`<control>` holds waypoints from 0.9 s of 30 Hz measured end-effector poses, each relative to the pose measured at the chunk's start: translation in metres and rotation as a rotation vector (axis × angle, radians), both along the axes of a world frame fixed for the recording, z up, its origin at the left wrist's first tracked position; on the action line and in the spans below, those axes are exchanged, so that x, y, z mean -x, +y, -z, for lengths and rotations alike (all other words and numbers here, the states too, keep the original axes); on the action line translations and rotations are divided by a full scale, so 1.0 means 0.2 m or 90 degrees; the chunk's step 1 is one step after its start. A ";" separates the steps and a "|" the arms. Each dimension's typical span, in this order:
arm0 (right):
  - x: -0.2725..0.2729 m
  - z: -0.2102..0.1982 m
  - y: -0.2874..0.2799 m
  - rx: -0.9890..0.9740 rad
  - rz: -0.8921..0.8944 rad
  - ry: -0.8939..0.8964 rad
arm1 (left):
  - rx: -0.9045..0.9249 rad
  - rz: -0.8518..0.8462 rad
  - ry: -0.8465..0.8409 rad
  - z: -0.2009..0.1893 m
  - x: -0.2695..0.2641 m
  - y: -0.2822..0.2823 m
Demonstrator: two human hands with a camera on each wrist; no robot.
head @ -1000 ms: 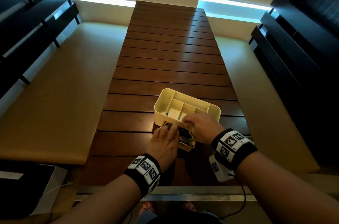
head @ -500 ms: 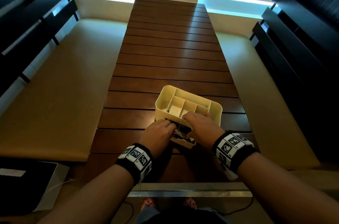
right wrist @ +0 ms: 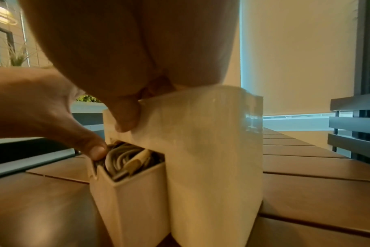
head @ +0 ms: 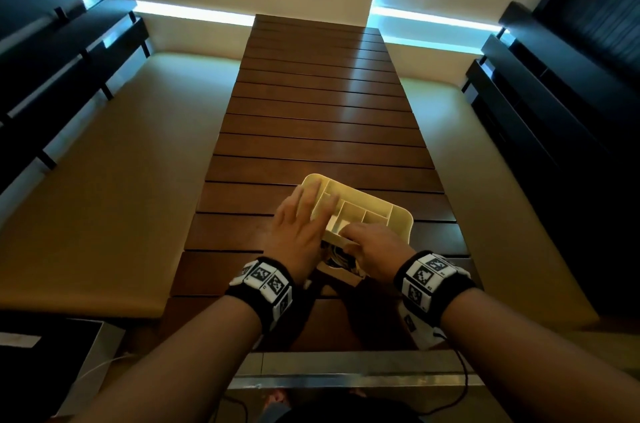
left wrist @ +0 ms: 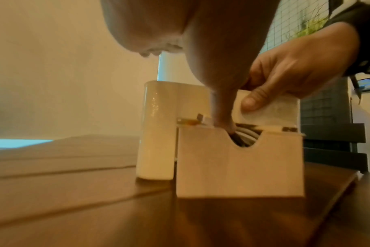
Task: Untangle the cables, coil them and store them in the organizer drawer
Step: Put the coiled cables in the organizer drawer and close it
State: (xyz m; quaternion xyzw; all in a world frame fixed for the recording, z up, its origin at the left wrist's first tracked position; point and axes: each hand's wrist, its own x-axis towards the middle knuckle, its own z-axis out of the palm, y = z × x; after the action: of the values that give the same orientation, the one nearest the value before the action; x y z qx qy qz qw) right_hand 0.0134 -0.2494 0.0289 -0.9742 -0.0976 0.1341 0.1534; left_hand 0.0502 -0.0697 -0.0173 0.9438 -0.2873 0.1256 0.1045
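Left hand (head: 300, 232): fingers straight and spread, lying over the left end of the organizer (head: 398, 214). Thumb (left wrist: 220, 107) pointed down into the pulled-out drawer (left wrist: 239, 167), pressing on the cables (right wrist: 125, 157). Grips nothing.

Right hand (head: 375, 247): clamped on the organizer's near wall, thumb on the outer face, fingers curled over the rim into the compartments. Steadies the box, by the look of it.

Cables coiled inside the drawer, pale and dark loops packed close together, with a connector or two showing near the top edge. All the cable in view sits in that drawer. Drawer part-way out of the organizer's near side, both standing on the slatted desk (head: 318, 131) near its front edge.

Judging from this: untangling and coiling done, cables stowed, task close to its end. Left to do, most likely: tuck the last loops below the drawer's rim, lift the thumb clear, slide the drawer home with the right hand bracing the organizer. Some risk of a proud loop or plug catching on the opening and jamming the drawer short.
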 end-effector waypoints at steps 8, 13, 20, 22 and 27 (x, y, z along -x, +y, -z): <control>0.03 0.02 -0.03 0.007 -0.071 0.049 | -0.236 0.142 0.178 -0.07 -0.14 0.01; 0.12 0.07 -0.08 0.115 -0.088 -0.051 | -0.222 0.139 0.150 -0.04 -0.14 0.01; 0.08 0.05 -0.06 0.127 -0.046 -0.054 | -0.225 0.143 0.159 -0.05 -0.14 0.01; 0.05 0.03 -0.06 0.127 -0.059 -0.032 | -0.228 0.139 0.160 -0.05 -0.14 0.01; 0.04 0.08 -0.03 0.192 -0.050 -0.088 | -0.220 0.132 0.169 -0.06 -0.14 0.00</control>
State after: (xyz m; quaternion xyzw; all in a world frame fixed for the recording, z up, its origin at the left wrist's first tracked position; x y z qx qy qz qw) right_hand 0.0049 -0.2546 0.0122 -0.9885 -0.1245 0.0857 -0.0071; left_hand 0.0772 -0.0698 -0.0044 0.9213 -0.3837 -0.0618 -0.0097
